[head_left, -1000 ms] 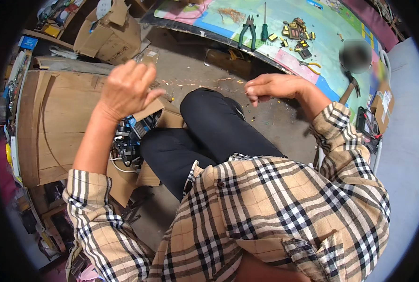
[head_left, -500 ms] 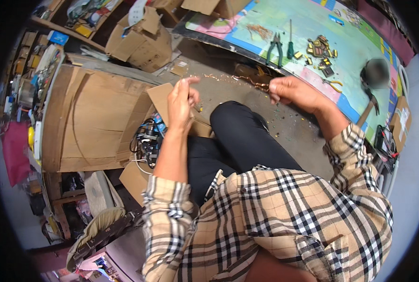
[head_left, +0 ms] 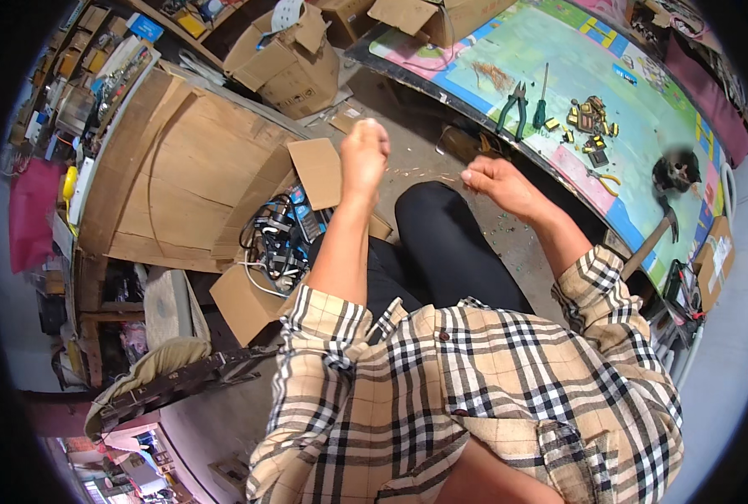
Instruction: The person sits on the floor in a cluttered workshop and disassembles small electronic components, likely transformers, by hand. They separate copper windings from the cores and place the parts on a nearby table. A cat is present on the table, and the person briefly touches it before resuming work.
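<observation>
A thin, wavy copper wire (head_left: pixel 424 175) stretches between my two hands above my dark-trousered knee; it shows only faintly against the floor. My left hand (head_left: pixel 363 160) is closed, its fingers curled in at the wire's left end. Thumb and fingers of my right hand (head_left: pixel 501 183) pinch the other end, beside the table edge. The exact grip points are hidden by the fingers.
On the table (head_left: pixel 475 55) lie green-handled pliers (head_left: pixel 517 109), a screwdriver (head_left: pixel 541 109), small yellow-taped coil parts (head_left: pixel 588 118), copper strands (head_left: pixel 493 76), yellow-handled pliers (head_left: pixel 605 179) and a hammer (head_left: pixel 653 241). A dark rounded thing (head_left: pixel 676 172) is partly blurred. An open carton (head_left: pixel 317 172) holds cables and adapters.
My hands have come closer together, and the wire between them looks fainter. My left hand's fingers have curled further in. The whole view has shifted a little.
</observation>
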`<state>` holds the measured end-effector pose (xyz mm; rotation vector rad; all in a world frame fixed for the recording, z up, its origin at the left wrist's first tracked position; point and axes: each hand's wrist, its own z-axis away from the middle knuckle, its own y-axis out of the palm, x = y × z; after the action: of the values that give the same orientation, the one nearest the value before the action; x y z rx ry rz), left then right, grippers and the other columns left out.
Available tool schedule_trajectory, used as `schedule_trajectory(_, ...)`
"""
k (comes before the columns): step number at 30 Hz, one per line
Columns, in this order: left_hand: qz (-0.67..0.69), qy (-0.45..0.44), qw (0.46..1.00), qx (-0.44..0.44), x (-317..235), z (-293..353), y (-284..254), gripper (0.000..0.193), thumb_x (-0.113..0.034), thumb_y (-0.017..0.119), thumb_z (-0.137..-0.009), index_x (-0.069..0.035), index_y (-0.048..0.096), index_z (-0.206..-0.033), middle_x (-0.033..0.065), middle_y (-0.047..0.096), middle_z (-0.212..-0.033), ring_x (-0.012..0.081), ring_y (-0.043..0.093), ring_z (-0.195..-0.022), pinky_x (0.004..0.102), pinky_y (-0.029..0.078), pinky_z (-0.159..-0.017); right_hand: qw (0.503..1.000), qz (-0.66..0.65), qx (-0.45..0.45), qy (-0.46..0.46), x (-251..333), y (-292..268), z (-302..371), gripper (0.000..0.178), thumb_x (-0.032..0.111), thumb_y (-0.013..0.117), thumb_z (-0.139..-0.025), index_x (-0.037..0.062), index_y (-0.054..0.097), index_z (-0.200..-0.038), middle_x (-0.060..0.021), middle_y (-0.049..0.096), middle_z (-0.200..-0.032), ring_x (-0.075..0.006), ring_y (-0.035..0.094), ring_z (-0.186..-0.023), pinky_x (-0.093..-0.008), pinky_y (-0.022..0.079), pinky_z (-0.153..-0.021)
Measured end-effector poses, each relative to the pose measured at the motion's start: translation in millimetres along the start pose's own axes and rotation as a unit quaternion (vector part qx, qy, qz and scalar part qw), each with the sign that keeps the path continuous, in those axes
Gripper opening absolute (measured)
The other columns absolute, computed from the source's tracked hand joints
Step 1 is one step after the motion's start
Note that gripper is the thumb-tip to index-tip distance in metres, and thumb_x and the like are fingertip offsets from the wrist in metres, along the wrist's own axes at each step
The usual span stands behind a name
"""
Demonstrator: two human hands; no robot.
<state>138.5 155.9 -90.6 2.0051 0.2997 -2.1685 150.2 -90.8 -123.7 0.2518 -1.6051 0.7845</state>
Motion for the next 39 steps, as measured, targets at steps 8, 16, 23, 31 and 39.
schedule_trajectory(8, -0.501, 0.231, 0.807, 0.211, 19.4, 53.8, 19.5, 0.023, -0.023, 0.049, -0.085, -0.004, 0.062, -0.079, 0.0221, 0.063, -0.079, 0.0428, 0.062, -0.076, 0.0519, 0.049, -0.067, 0.981, 0.185, 0.033, -0.058, 44.6, -17.6, -23.7, 0.033, 0.024, 0.049, -0.096, -0.0018, 0.053, -0.076, -0.0120, 0.050, -0.065, -0.0233, 0.048, -0.060, -0.0377, 0.040, -0.058)
schedule_trajectory(16, -0.215, 0.206, 0.955, -0.008, 19.4, 58.3, -3.2, 0.028, -0.025, 0.048, -0.094, -0.002, 0.057, -0.081, 0.0182, 0.060, -0.068, 0.0347, 0.061, -0.065, 0.0436, 0.047, -0.063, 0.991, -0.039, 0.109, 0.068, 66.5, -0.5, -35.1, 0.029, 0.028, 0.049, -0.099, 0.0106, 0.049, -0.075, 0.0032, 0.044, -0.057, -0.0040, 0.040, -0.049, -0.0200, 0.027, -0.041)
schedule_trajectory(23, 0.114, 0.130, 0.969, -0.178, 22.8, 34.1, 23.3, 0.030, -0.024, 0.044, -0.099, -0.001, 0.056, -0.083, 0.0049, 0.058, -0.074, 0.0100, 0.055, -0.053, 0.0262, 0.045, -0.047, 0.936, -0.322, 0.121, 0.070, 48.8, 73.2, -65.0, 0.026, 0.028, 0.046, -0.100, 0.0131, 0.050, -0.079, 0.0033, 0.047, -0.057, -0.0042, 0.034, -0.042, -0.0191, 0.022, -0.037)
schedule_trajectory(31, 0.291, 0.056, 0.953, -0.069, 22.6, 44.9, 20.2, 0.023, -0.029, 0.042, -0.100, -0.010, 0.047, -0.087, 0.0064, 0.061, -0.077, 0.0120, 0.056, -0.059, 0.0254, 0.045, -0.045, 0.933, -0.324, 0.117, 0.108, 49.8, 79.2, -55.8, 0.019, 0.025, 0.047, -0.099, 0.0114, 0.057, -0.090, 0.0041, 0.052, -0.063, -0.0044, 0.043, -0.048, -0.0176, 0.028, -0.040)
schedule_trajectory(39, 0.510, 0.027, 0.860, 0.011, -18.2, 38.5, -22.3, 0.016, -0.023, 0.054, -0.094, -0.014, 0.050, -0.082, -0.0029, 0.039, -0.061, 0.0099, 0.037, -0.047, 0.0244, 0.038, -0.046, 0.994, 0.039, 0.056, -0.083, 90.0, 74.3, -30.8, 0.032, 0.025, 0.048, -0.097, -0.0014, 0.056, -0.082, -0.0107, 0.059, -0.066, -0.0188, 0.060, -0.061, -0.0323, 0.046, -0.060)
